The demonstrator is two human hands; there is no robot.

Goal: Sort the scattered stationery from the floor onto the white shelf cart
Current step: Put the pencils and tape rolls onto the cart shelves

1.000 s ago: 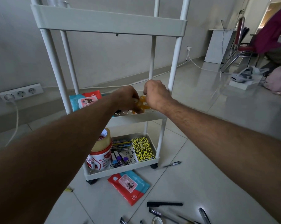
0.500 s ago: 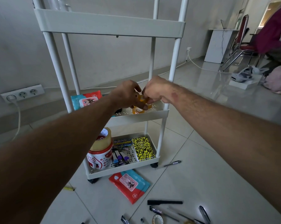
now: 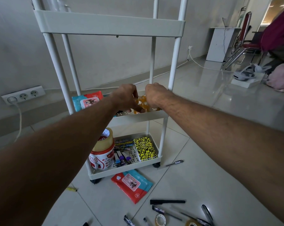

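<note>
Floor [image 3: 203,176]: two tape rolls [image 3: 160,219], pens [image 3: 167,201].

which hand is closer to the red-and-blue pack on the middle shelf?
Left. The left hand is just right of the pack, over the same shelf. The right hand is farther right, beyond the orange item between the hands.

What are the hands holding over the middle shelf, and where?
Both the left hand and right hand grip the orange tape rolls at opposite sides; exact finger placement is hidden.
</note>
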